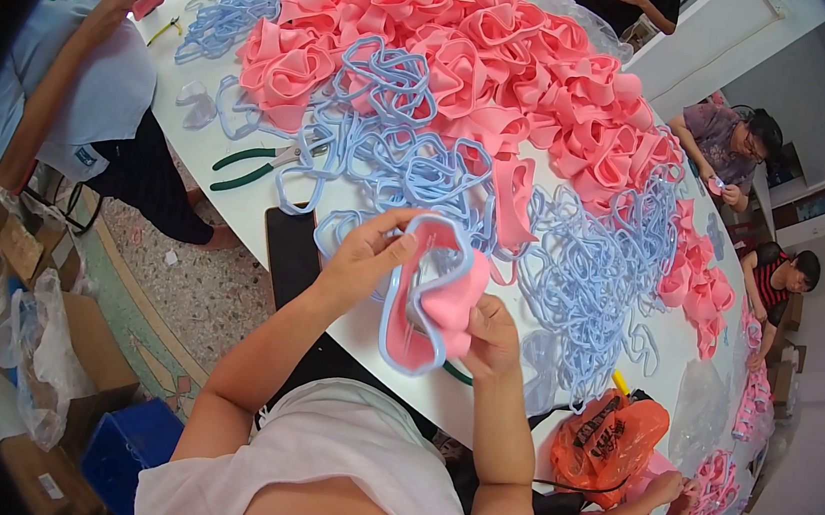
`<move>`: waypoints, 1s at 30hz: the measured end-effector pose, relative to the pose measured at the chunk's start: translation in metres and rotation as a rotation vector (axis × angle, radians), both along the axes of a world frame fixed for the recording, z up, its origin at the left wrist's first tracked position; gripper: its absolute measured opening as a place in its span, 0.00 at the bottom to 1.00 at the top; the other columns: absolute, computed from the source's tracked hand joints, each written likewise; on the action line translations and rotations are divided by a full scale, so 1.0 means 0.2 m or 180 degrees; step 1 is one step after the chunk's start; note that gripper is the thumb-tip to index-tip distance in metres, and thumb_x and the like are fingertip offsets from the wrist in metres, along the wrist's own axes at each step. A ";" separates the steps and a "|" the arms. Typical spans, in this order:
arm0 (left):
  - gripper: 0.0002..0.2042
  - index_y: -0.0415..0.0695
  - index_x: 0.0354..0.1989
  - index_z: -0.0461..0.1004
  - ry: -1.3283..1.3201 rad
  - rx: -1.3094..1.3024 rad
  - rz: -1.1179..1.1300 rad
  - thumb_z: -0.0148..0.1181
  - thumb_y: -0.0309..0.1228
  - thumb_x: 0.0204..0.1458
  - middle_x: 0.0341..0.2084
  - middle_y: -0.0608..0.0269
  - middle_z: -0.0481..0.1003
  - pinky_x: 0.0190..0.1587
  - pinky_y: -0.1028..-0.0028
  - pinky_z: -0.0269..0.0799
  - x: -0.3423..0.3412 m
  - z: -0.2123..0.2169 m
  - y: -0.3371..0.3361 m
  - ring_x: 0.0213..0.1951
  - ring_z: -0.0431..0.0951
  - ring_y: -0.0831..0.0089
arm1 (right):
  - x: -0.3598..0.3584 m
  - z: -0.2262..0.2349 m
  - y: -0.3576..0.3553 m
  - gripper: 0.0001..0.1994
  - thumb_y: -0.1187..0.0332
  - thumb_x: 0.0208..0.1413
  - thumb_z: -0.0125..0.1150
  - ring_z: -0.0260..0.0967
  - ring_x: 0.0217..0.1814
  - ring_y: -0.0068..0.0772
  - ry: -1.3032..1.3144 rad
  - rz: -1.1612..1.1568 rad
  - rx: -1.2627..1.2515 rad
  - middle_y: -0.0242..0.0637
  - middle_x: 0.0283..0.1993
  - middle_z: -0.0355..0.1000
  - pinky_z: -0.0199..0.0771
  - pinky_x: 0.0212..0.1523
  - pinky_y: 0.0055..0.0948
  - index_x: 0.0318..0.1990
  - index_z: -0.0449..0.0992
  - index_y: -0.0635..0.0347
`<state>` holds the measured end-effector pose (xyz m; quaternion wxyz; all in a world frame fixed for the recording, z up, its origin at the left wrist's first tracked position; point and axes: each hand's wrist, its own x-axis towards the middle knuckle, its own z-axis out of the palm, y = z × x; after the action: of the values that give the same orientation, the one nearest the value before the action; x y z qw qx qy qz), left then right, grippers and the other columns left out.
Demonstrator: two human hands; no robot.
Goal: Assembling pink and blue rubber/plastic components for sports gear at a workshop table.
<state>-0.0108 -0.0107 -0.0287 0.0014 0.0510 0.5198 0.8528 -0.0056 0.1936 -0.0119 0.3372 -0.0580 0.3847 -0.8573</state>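
Observation:
I hold one pale blue plastic frame (395, 326) with a pink soft liner (453, 302) set into it, just above the white table's near edge (237, 209). My left hand (365, 253) grips the frame's upper left rim. My right hand (490, 336) pinches the pink liner at the frame's lower right side. Beyond my hands a heap of loose pale blue frames (572, 274) spreads across the table, and behind it lies a big pile of pink liners (493, 65).
Green-handled pliers (256, 169) lie on the table to the left. An orange plastic bag (610, 439) sits at the right near edge. Other people work around the table: one at the left (78, 92), others at the right and bottom right. Cardboard boxes (71, 352) stand on the floor at left.

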 end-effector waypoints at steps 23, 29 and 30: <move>0.15 0.47 0.37 0.77 0.2185 -0.3726 0.2174 0.71 0.29 0.38 0.42 0.64 0.71 0.50 0.63 0.58 0.03 0.24 0.03 0.49 0.67 0.61 | -0.12 0.13 -0.11 0.15 0.67 0.62 0.58 0.71 0.38 0.21 0.2103 -0.1736 0.1511 0.34 0.39 0.69 0.80 0.36 0.25 0.52 0.68 0.66; 0.14 0.45 0.33 0.76 0.1809 -0.3752 0.2313 0.71 0.26 0.36 0.45 0.59 0.68 0.56 0.61 0.54 0.08 0.21 0.12 0.53 0.61 0.58 | -0.04 0.09 -0.19 0.16 0.67 0.62 0.58 0.70 0.39 0.21 0.2276 -0.2229 0.1573 0.34 0.38 0.69 0.79 0.38 0.26 0.53 0.66 0.66; 0.14 0.45 0.33 0.76 0.1823 -0.3746 0.2322 0.71 0.26 0.36 0.45 0.59 0.68 0.56 0.61 0.54 0.08 0.20 0.12 0.53 0.61 0.58 | -0.03 0.08 -0.20 0.16 0.67 0.62 0.58 0.70 0.39 0.22 0.2397 -0.2309 0.1609 0.34 0.38 0.69 0.79 0.38 0.26 0.53 0.66 0.66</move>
<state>0.0062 0.0126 0.0115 -0.3897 0.0863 0.8540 0.3337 -0.0111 0.1535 0.0044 -0.1347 -0.1411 0.6662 -0.7198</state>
